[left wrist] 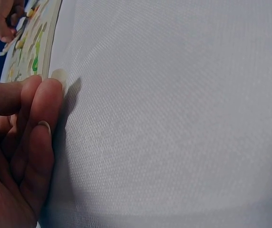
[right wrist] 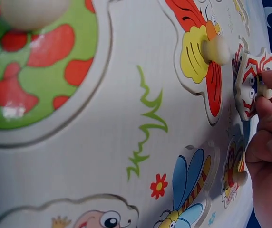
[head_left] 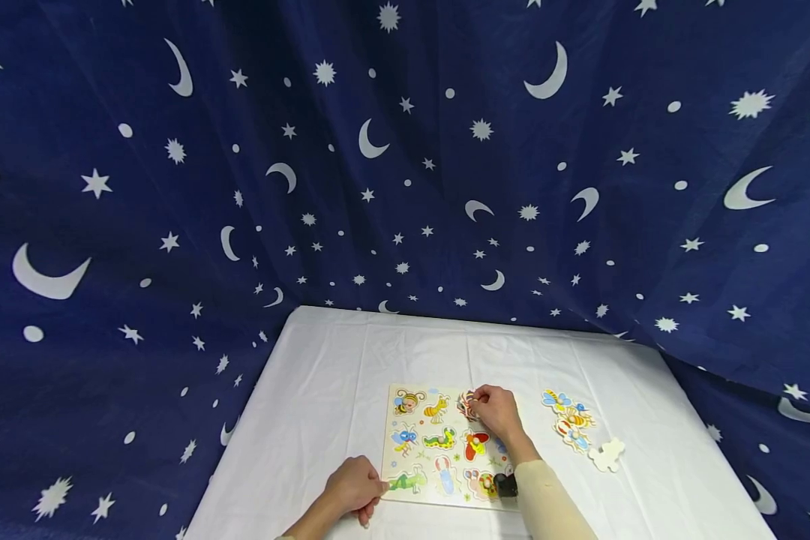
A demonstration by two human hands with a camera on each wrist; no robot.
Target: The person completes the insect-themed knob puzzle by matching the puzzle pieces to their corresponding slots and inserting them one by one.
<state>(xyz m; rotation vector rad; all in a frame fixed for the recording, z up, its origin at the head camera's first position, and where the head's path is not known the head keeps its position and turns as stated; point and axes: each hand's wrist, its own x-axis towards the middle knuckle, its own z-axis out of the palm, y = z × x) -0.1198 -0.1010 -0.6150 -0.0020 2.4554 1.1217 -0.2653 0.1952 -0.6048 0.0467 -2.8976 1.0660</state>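
Observation:
A wooden peg puzzle board [head_left: 439,501] with insect pictures lies flat on the white table. At its upper right my right hand [head_left: 498,411] pinches the small wooden knob of a red-and-white spider puzzle piece [right wrist: 251,85]. In the right wrist view the piece sits tilted over a spot with matching leg markings; whether it is seated is unclear. My left hand [head_left: 354,484] holds the board's near left corner between thumb and finger, beside the green grasshopper [head_left: 408,480]. The red-winged bug piece [right wrist: 193,52] and a green-and-red spotted piece [right wrist: 69,71] have knobs.
Right of the board, several loose insect pieces [head_left: 576,416] lie in an overlapping cluster. Near them is a plain white piece [head_left: 607,454], seemingly face down. A dark blue curtain [head_left: 405,187] with moons and stars hangs around the table [head_left: 297,390].

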